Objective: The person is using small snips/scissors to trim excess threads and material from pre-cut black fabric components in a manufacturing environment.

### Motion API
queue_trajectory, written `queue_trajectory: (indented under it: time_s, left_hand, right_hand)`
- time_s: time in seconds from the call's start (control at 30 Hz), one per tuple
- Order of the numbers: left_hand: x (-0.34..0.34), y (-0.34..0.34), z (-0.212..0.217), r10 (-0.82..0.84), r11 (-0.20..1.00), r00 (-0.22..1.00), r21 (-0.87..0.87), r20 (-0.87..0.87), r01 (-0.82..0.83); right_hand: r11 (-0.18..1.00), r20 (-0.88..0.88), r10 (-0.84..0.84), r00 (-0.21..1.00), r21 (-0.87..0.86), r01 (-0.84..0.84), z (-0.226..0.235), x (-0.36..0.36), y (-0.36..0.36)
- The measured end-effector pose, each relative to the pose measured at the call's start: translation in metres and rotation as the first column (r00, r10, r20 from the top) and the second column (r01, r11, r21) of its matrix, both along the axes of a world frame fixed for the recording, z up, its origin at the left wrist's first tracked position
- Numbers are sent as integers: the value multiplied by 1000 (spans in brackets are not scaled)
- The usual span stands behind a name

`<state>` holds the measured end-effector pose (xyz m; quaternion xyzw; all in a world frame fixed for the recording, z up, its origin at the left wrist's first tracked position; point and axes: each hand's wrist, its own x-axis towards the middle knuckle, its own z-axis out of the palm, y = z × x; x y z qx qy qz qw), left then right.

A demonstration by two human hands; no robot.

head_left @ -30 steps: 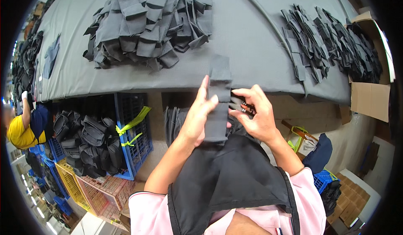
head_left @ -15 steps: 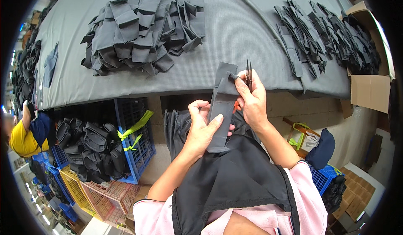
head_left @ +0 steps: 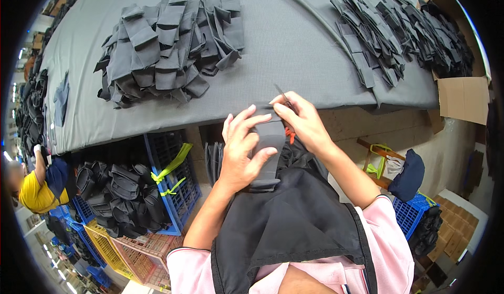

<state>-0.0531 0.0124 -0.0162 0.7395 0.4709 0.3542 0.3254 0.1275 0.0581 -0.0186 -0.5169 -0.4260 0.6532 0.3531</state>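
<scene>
A dark grey fabric strip with folded ends hangs in front of my apron, just off the table's near edge. My left hand lies over it with fingers spread and thumb stretched across its face. At the strip's top edge, my right hand pinches the cloth between thumb and forefinger. The same hand keeps a pair of small thread snips in its palm, blades pointing up and left, an orange part showing below. The strip's back side is hidden.
A grey cloth-covered table bears a heap of grey fabric pieces at left and stacked strips at right, beside a cardboard box. Below left, a blue crate stands near black pouches. A person in yellow is far left.
My left hand has let its grip loosen, and its fingers are now spread over the strip. My right hand has moved slightly down and left, with the snips' blades now tilted left.
</scene>
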Motion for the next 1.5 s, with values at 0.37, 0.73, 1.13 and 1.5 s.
queue_trajectory:
  time_s: [0.37,0.73,1.13,1.5]
  left_hand:
    - [-6,0,-9,65,983,967,-181,246,-20]
    - [-10,-2,-9,19,953,945,-293,327,82]
    - [-11,-3,-7,27,952,948,-297,319,73]
    - [-10,-2,-6,-38,947,933,-284,357,147]
  right_hand:
    - [746,581,-108,807,584,-320,33,26,-49]
    - [785,508,-79,858,562,-261,26,23,-48]
    - [793,521,-137,843,567,-221,28,26,-53]
    - [797,542,-38,840,523,-302,28,27,-48]
